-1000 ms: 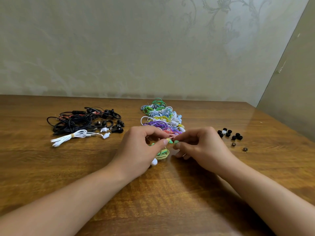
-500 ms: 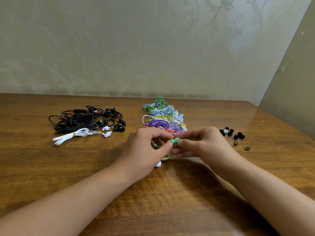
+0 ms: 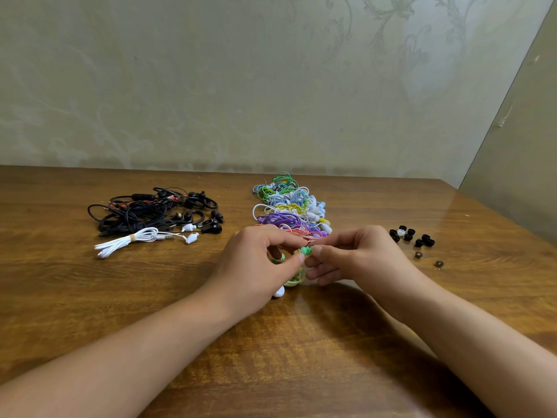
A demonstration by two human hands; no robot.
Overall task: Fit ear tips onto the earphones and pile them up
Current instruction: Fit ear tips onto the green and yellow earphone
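Both hands had drawn closer since the earlier frames, until the fingertips nearly met over the small green ear tip point(image 3: 306, 250), which a second before had shown as two separate green bits with a gap between. On the wooden table point(image 3: 301, 357), taking the hands as the clock's centre, the coloured pile of coiled earphones point(image 3: 289, 206) ran away toward twelve o'clock, its near end just behind the knuckles; the black tangle of earphones point(image 3: 150, 212) lay off at ten, with one white bundled earphone point(image 3: 135, 239) at its near edge. The left hand point(image 3: 256, 267) was curled round a yellow-green coiled earphone point(image 3: 294, 279), thumb and forefinger pinching its bud. The right hand point(image 3: 361, 257) pinched the green tip against that bud. Whether the tip was already seated could not be told; fingers hid the joint. At three o'clock, well apart from the hands, sat a cluster of loose ear tips point(image 3: 411, 236), mostly black. Judging by the heaps, many sets looked finished, yet the loose tips suggested more fitting remained.
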